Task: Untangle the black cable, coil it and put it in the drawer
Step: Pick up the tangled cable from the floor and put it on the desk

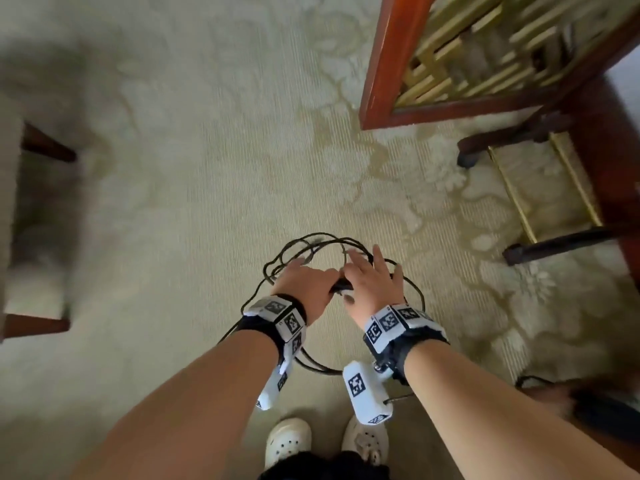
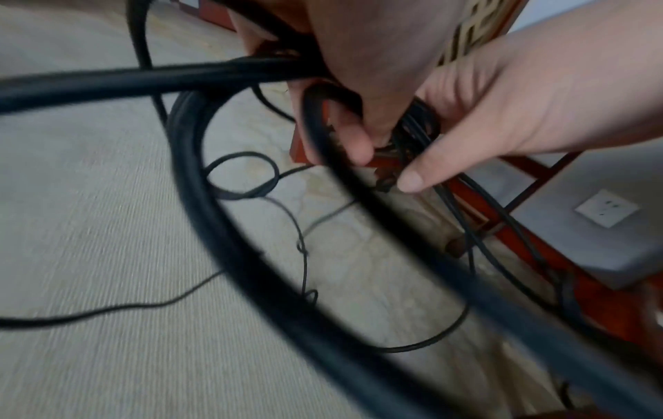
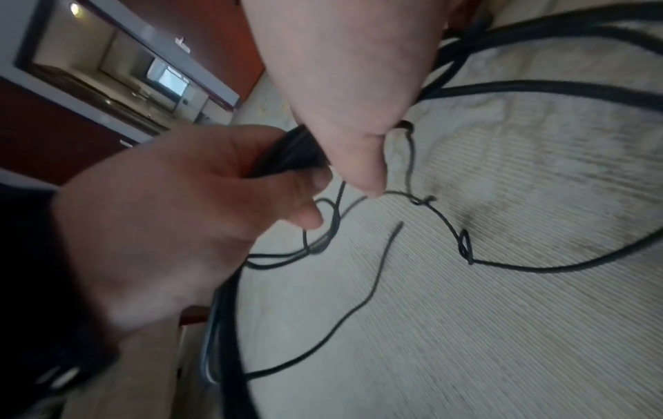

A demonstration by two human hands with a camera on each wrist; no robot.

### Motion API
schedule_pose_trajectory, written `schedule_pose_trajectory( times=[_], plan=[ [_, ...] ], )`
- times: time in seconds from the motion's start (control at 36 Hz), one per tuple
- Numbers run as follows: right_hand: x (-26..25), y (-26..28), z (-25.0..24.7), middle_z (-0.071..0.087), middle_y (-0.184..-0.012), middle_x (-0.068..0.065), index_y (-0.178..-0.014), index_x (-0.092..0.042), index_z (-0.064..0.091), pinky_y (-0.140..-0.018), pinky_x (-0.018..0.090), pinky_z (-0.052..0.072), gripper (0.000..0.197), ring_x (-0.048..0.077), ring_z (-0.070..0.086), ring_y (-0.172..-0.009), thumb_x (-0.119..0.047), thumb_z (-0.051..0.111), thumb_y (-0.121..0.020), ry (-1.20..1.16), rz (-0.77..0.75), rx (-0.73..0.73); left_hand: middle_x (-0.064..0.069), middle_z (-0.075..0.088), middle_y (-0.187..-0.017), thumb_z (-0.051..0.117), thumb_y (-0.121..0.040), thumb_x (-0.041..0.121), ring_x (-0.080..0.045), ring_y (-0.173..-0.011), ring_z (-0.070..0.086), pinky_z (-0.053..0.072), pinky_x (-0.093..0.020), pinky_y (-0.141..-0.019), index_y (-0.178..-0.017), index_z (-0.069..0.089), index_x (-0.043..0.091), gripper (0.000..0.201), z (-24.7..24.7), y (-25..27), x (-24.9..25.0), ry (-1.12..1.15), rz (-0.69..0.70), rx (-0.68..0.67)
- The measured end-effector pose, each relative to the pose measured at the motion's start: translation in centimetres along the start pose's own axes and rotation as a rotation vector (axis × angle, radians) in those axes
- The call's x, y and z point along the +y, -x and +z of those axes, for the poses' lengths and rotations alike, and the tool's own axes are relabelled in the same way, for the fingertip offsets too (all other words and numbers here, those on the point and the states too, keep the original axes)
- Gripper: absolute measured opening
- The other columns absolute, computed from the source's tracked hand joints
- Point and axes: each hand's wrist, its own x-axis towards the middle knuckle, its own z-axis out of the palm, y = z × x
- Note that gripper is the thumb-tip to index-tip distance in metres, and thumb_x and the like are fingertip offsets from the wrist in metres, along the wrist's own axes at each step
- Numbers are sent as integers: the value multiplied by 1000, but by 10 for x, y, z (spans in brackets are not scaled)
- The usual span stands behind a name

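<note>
Gripping black cable [image 1: 313,244] loops, left hand [image 1: 304,287] (strands bunched).

Head view straight down over carpet [image 1: 207,202], wrist views close, sharing it

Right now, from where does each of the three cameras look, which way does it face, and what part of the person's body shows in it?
Head: worn on the head, facing down at the carpet; both forearms, left hand, right hand and shoes show.
Left wrist: looks along the left hand at the gripped black cable; both hands show.
Right wrist: looks along the right hand at the cable bundle; both hands show.
Shared: all three show both hands meeting on the cable, above the carpet.
</note>
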Motion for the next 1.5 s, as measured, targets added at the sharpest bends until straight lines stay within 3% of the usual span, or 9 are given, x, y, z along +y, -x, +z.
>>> schedule_pose_trajectory(
  times=[0.06,0.11,0.25,0.33,0.67,0.75,1.03,1.17,1.5],
  plan=[
    [-9,16,-32,39,-145,-8,-116,-24,50,-114,61,6,22,25,7,-148,-27,53,-94,-9,-11,46,3,62,-79,37,-100,33,-21,-74,59,51,-35,-77,-112,52,17,25,-34,22,4,23,7,22],
    [-20,37,-67,52,-126,-6,-111,-21,52,-114,59,9,17,22,26,-142,-29,48,-96,12,-32,61,2,59,-81,36,-100,34,-20,-70,55,45,-32,-65,-110,50,17,24,-69,43,9,24,21,40],
    [-41,97,-153,59,-105,-3,-109,-19,53,-111,47,25,19,20,54,-104,-31,43,-99,125,-124,133,5,56,-81,45,-97,34,-17,-74,54,46,-31,-69,-105,53,20,18,-159,95,23,53,16,52],
    [-53,135,-206,63,-90,2,-104,-14,54,-77,35,49,16,21,60,-80,-25,45,-98,122,-195,182,6,53,-77,48,-95,32,-16,-72,52,40,-29,-64,-101,53,19,15,-210,124,33,32,21,85],
    [-58,281,-400,46,-71,-1,-106,-17,43,-59,33,40,12,20,47,-66,-26,37,-101,223,-98,257,-2,60,-88,46,-95,28,-24,-82,56,41,-33,-67,-102,53,17,14,-389,215,114,-5,242,273],
    [-46,326,-437,48,-70,-3,-96,-19,41,-53,29,37,9,16,47,-61,-26,37,-101,192,-13,262,-1,63,-93,50,-94,27,-23,-87,58,43,-32,-69,-104,55,19,14,-428,232,154,-29,314,324],
    [33,498,-513,62,-97,5,-117,-24,44,-77,37,49,24,26,60,-90,-39,40,-98,183,308,448,-3,59,-88,50,-95,27,-23,-81,55,44,-32,-69,-89,45,21,10,-521,279,329,-216,670,415],
    [80,601,-538,57,-89,0,-114,-24,46,-68,32,38,19,22,55,-85,-34,38,-99,212,449,620,3,49,-81,51,-94,26,-22,-78,52,39,-31,-68,-99,52,19,9,-554,308,432,-262,881,526],
    [169,822,-533,50,-82,-2,-116,-23,46,-66,31,34,23,21,50,-80,-36,36,-100,286,855,764,6,39,-65,46,-96,24,-23,-67,47,29,-30,-58,-89,47,19,9,-553,381,669,-271,1285,650]
  ],
)
